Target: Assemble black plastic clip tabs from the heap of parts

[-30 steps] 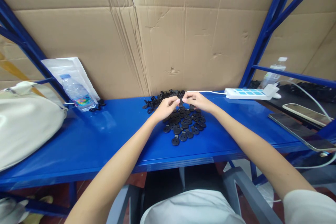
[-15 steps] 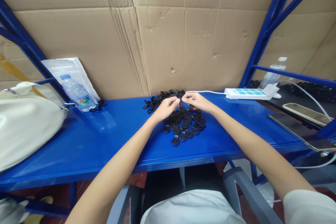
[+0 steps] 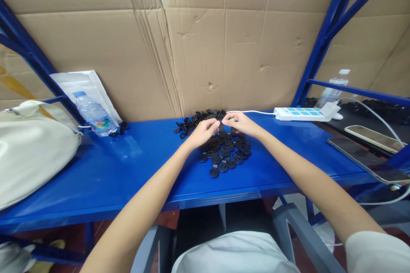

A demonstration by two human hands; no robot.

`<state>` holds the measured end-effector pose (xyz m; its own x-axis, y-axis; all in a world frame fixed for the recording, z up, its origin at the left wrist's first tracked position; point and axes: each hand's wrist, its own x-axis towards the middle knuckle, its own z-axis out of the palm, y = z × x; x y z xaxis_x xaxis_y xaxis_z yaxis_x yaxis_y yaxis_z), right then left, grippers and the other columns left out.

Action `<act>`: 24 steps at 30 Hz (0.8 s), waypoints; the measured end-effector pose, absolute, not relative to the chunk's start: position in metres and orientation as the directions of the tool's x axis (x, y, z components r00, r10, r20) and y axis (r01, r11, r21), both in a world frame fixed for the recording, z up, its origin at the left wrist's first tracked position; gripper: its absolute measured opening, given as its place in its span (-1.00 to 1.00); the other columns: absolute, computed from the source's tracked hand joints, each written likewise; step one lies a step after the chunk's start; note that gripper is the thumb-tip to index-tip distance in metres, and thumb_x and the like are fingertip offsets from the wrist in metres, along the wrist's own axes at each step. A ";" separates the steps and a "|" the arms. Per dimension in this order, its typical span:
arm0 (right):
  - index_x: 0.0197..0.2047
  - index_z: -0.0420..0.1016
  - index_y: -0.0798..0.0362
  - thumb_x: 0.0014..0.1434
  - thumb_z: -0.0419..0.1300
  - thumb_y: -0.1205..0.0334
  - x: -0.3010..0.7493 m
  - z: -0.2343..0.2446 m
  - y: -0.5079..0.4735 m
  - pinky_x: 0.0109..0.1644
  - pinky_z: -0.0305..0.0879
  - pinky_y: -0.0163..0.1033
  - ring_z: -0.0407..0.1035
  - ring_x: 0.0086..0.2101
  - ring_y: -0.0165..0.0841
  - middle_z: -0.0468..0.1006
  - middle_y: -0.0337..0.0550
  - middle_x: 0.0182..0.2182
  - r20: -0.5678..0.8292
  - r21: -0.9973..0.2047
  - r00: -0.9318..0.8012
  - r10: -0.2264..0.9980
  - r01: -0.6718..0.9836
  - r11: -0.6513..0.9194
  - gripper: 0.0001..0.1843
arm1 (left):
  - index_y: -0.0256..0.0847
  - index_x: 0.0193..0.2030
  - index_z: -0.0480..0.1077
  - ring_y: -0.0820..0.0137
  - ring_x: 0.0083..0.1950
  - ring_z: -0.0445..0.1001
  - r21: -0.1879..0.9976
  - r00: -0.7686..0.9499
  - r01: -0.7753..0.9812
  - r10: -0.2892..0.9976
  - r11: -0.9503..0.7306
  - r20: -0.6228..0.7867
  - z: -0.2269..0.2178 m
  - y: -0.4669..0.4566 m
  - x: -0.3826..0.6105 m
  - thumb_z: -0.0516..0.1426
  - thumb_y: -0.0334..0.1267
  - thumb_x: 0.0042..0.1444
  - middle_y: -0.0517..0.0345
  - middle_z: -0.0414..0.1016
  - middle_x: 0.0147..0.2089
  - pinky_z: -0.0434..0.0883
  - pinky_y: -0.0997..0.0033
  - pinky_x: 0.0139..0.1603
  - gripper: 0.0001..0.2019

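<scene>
My left hand (image 3: 205, 131) and my right hand (image 3: 238, 123) are closed in pinches, fingertips almost meeting over the far part of a heap. What sits between the fingers is too small and too hidden to make out. Below and in front of them spreads a heap of round, flat, black button-like parts (image 3: 226, 149), some with a short grey tab. Beyond the left hand, against the cardboard, lies a second cluster of small black pieces (image 3: 188, 123), more jagged in outline. Both heaps rest on a blue tabletop (image 3: 134, 179).
At the left are a white bag (image 3: 35, 153), a water bottle (image 3: 94, 113) before a clear pouch, and a few black pieces (image 3: 120, 129). A white power strip (image 3: 299, 114) with a cable stands back right. Phones (image 3: 368, 160) lie far right. Cardboard (image 3: 240, 51) closes the back.
</scene>
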<state>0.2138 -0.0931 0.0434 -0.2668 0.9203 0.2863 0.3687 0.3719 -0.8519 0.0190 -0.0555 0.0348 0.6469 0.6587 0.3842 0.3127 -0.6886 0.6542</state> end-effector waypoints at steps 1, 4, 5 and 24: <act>-0.34 0.43 0.12 0.11 0.18 0.02 0.213 0.043 -0.093 -0.57 0.13 -0.42 0.13 -0.63 -0.52 0.26 -0.34 -0.63 0.278 -0.855 -0.263 0.924 0.371 0.363 -0.70 | -0.25 -0.41 0.28 0.46 -0.42 0.26 0.657 0.642 0.320 0.666 -0.682 0.379 0.035 -0.056 0.019 -0.06 0.06 0.26 0.24 0.28 -0.49 0.22 0.46 -0.34 -0.58; -0.30 0.46 0.13 0.11 0.17 0.06 0.213 0.043 -0.092 -0.58 0.13 -0.41 0.16 -0.63 -0.51 0.31 -0.31 -0.61 0.263 -0.855 -0.259 0.930 0.385 0.349 -0.73 | -0.25 -0.43 0.28 0.46 -0.43 0.26 0.659 0.628 0.346 0.687 -0.668 0.366 0.036 -0.057 0.020 -0.05 0.05 0.25 0.24 0.28 -0.50 0.21 0.46 -0.35 -0.59; -0.28 0.47 0.13 0.11 0.17 0.08 0.213 0.043 -0.092 -0.57 0.13 -0.40 0.16 -0.62 -0.51 0.33 -0.30 -0.60 0.258 -0.855 -0.258 0.931 0.388 0.345 -0.74 | -0.25 -0.44 0.27 0.46 -0.43 0.27 0.661 0.625 0.349 0.691 -0.664 0.363 0.036 -0.057 0.020 -0.05 0.04 0.24 0.24 0.29 -0.51 0.21 0.46 -0.35 -0.59; -0.32 0.43 0.13 0.07 0.17 0.04 0.214 0.044 -0.095 -0.58 0.06 -0.42 0.12 -0.63 -0.52 0.26 -0.36 -0.65 0.286 -0.830 -0.298 0.911 0.398 0.391 -0.71 | -0.24 -0.46 0.29 0.45 -0.41 0.30 0.643 0.653 0.354 0.672 -0.679 0.351 0.037 -0.056 0.020 -0.04 -0.20 0.13 0.23 0.31 -0.49 0.25 0.45 -0.33 -0.77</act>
<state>0.2141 -0.0949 0.0443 -0.2980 0.9106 0.2863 0.3984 0.3912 -0.8296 0.0196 -0.0564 0.0368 0.6525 0.6717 0.3507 0.3537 -0.6793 0.6430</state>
